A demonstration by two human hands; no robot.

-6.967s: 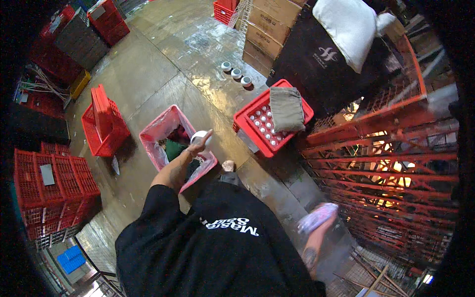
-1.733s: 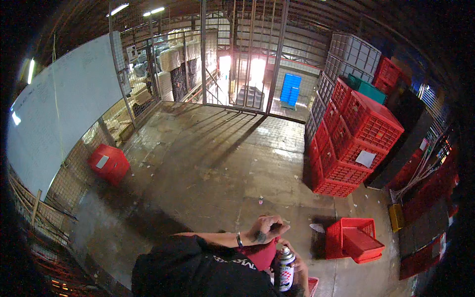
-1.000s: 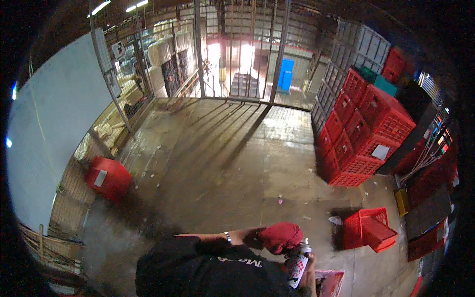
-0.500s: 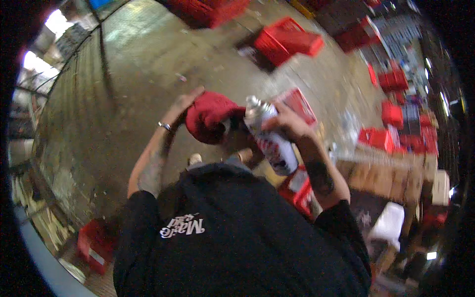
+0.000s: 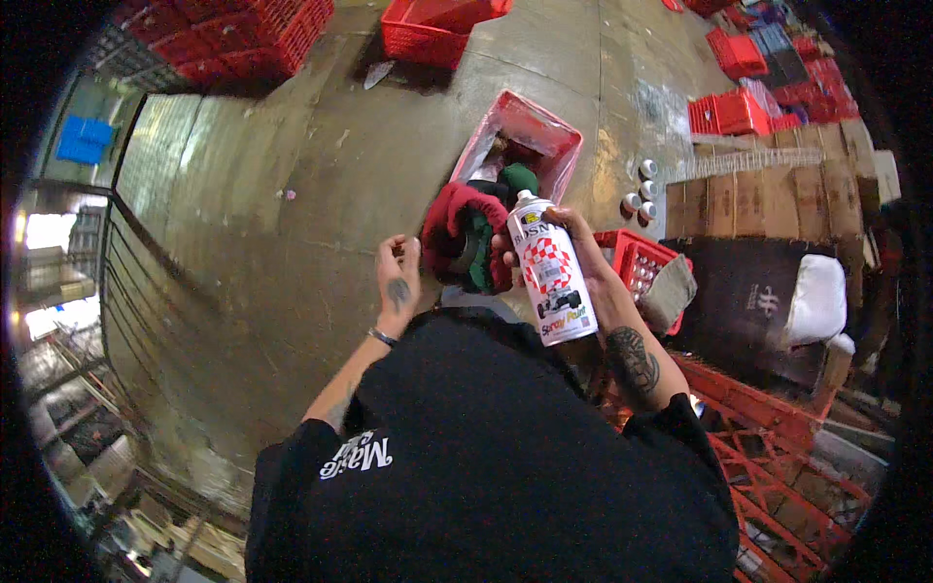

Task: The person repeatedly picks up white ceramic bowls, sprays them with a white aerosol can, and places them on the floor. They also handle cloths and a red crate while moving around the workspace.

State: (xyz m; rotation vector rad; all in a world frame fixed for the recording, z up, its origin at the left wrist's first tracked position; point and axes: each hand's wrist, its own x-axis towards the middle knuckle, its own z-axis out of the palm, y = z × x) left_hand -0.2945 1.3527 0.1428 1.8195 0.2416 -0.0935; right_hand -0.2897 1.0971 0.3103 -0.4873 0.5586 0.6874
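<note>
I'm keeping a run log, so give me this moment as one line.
left hand: raised, apart from can | right hand: gripping white spray can | beside can: red and green fabric | beyond: lined red crate

The left hand (image 5: 397, 279) has let go of the maroon fabric cap (image 5: 439, 228) and moved apart from it, fingers (image 5: 412, 251) curled; four round white-and-dark objects (image 5: 648, 189) now stand on the grey-brown floor (image 5: 292, 282), where three stood earlier.

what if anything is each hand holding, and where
Right hand: the can, by its upper body; whether also the red cloth is unclear. Left hand: seemingly nothing.
</note>
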